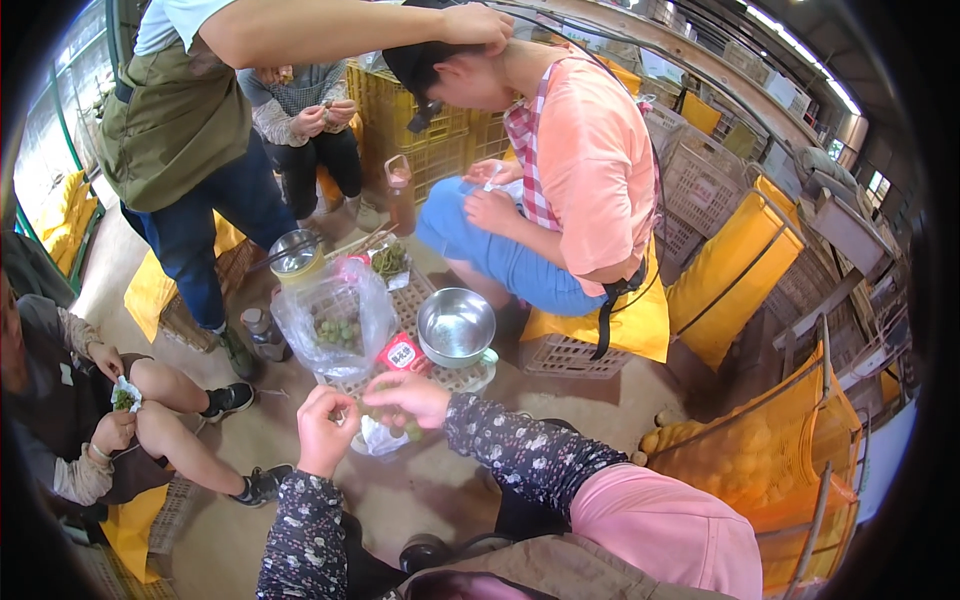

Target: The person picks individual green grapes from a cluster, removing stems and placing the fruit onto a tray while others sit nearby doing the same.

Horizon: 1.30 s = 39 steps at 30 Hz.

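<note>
My left hand (328, 425) is raised above the near end of the low crate table, thumb and fingertips pinched on something too small to make out. My right hand (405, 400) is beside it, fingers curled round something hidden, maybe small and pale. Just beneath them lies a white plastic bag (382, 437) with green round items at its right. A red-and-white packet (400, 352), a steel bowl (455, 328) and a clear bag of green fruit (335, 330) sit on the crate table (410, 300) beyond my hands.
A seated co-worker in peach (600, 180) is at the right; a standing one in an apron (170, 130) reaches across. Others sit at left (150, 430) and back (300, 100). Yellow-covered crates (730, 270) and an orange mesh holder of round produce (750, 460) line the right.
</note>
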### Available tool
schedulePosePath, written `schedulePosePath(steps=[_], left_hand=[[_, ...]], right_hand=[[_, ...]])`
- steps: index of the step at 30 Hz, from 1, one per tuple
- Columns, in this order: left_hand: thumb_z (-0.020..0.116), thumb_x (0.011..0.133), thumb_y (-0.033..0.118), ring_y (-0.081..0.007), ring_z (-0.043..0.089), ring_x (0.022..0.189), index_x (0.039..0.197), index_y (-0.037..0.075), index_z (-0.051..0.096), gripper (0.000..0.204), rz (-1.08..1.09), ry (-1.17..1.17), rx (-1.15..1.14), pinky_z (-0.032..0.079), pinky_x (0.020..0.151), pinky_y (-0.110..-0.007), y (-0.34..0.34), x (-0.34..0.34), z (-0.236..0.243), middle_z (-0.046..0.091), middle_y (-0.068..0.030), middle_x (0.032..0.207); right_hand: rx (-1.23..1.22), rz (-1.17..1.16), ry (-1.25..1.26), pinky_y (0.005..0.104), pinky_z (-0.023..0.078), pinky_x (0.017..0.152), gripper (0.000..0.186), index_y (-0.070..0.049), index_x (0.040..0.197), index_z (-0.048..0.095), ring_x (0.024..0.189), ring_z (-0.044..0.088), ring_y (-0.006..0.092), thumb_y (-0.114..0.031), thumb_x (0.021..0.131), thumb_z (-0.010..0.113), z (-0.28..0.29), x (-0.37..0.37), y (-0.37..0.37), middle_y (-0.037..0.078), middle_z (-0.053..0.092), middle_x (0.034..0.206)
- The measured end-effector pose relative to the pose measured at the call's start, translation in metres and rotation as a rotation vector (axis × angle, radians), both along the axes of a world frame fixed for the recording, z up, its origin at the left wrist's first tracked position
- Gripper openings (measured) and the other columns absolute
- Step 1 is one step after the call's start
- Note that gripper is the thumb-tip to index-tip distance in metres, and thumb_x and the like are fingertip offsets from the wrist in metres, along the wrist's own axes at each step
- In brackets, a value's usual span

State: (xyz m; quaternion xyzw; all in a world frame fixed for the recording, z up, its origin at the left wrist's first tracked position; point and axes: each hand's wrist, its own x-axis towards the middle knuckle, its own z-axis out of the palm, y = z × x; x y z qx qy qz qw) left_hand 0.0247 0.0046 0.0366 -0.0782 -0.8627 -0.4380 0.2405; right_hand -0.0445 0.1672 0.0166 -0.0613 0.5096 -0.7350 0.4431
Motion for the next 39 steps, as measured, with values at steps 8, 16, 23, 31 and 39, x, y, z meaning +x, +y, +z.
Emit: schedulePosePath(steps=[8, 16, 23, 31, 39], left_hand=[[0.064, 0.064, -0.003, -0.0140, 0.050, 0.052, 0.070, 0.002, 0.060, 0.009, -0.001, 0.048, -0.032, 0.042, 0.049, -0.025, 0.001, 0.001, -0.002, 0.055, -0.0061, 0.068], [0.064, 0.063, -0.003, -0.0162, 0.052, 0.052, 0.069, 0.003, 0.060, 0.010, 0.018, 0.062, -0.078, 0.043, 0.049, -0.026, 0.000, -0.001, -0.004, 0.056, -0.0062, 0.069], [0.064, 0.063, -0.003, -0.0173, 0.053, 0.052, 0.067, 0.003, 0.059, 0.009, 0.004, 0.051, -0.101, 0.044, 0.049, -0.027, -0.001, -0.001, -0.005, 0.056, -0.0064, 0.068], [0.063, 0.063, -0.002, -0.0194, 0.053, 0.053, 0.066, 0.003, 0.058, 0.008, -0.009, 0.030, -0.120, 0.044, 0.049, -0.028, -0.002, 0.003, -0.008, 0.055, -0.0070, 0.067], [0.063, 0.068, 0.000, -0.0222, 0.054, 0.060, 0.072, 0.001, 0.057, 0.006, -0.110, -0.119, -0.011, 0.045, 0.056, -0.029, -0.013, -0.006, -0.005, 0.055, -0.0102, 0.070]], right_hand=[[0.028, 0.012, 0.006, 0.0186, 0.035, 0.043, 0.016, -0.008, 0.087, 0.057, 0.056, 0.052, 0.0069, -0.020, 0.081, 0.065, -0.002, -0.001, -0.002, 0.000, 0.056, 0.072], [0.065, 0.010, 0.015, 0.0184, 0.035, 0.042, 0.015, -0.008, 0.086, 0.058, 0.055, 0.051, 0.0063, -0.020, 0.081, 0.065, -0.001, -0.002, -0.004, -0.001, 0.055, 0.067], [0.087, 0.016, 0.035, 0.0183, 0.035, 0.042, 0.013, -0.008, 0.085, 0.060, 0.055, 0.051, 0.0061, -0.018, 0.080, 0.065, 0.001, -0.001, -0.005, 0.000, 0.055, 0.066], [0.113, 0.056, 0.033, 0.0198, 0.037, 0.043, 0.016, -0.006, 0.089, 0.060, 0.058, 0.053, 0.0083, -0.018, 0.080, 0.065, -0.008, 0.000, -0.004, 0.001, 0.057, 0.072], [0.126, 0.062, -0.010, 0.0177, 0.037, 0.043, 0.015, -0.009, 0.093, 0.058, 0.060, 0.053, 0.0073, -0.013, 0.080, 0.064, 0.004, -0.006, -0.004, 0.002, 0.059, 0.080]])
